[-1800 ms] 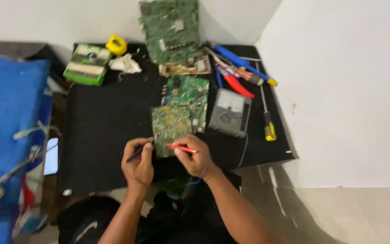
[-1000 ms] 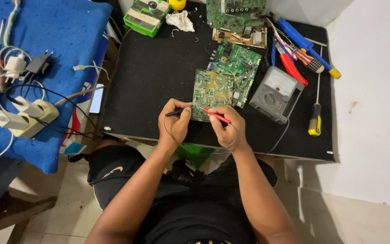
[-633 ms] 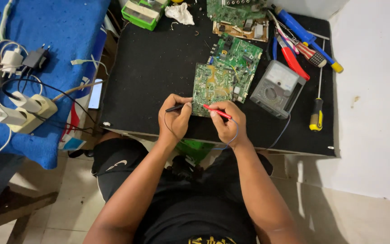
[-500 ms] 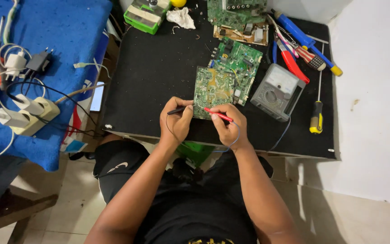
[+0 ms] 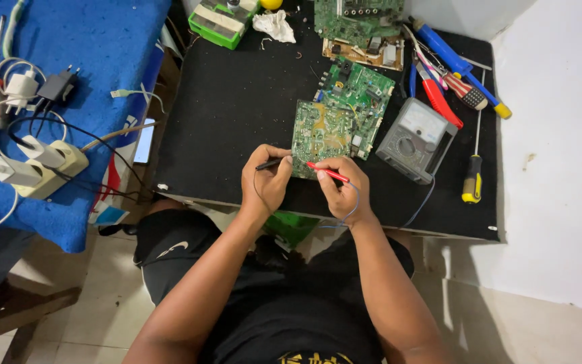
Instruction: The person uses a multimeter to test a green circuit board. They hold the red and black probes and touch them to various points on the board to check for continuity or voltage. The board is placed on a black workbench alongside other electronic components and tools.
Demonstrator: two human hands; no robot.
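Note:
My left hand [image 5: 266, 183] holds a black test probe [image 5: 271, 162], its tip at the near left edge of a green circuit board [image 5: 322, 132] on the black table [image 5: 237, 108]. My right hand [image 5: 341, 191] grips a red test probe [image 5: 327, 172] whose tip touches the board's near edge. Both probe wires run down past my wrists. A grey multimeter [image 5: 416, 139] lies just right of the board. A second green circuit board [image 5: 358, 84] lies partly under the first, further back.
Behind lie more circuit boards [image 5: 358, 23], a green box [image 5: 222, 20] and a crumpled cloth [image 5: 274, 23]. Pliers [image 5: 439, 98] and screwdrivers [image 5: 473, 176] are at the right, by a white wall. A blue-covered surface [image 5: 69, 81] at left holds a power strip [image 5: 48, 168] and plugs.
The view has swung down and left since the earliest frame, bringing the blue surface into sight. My hands stay at the board's near edge with both probes, shifting only slightly.

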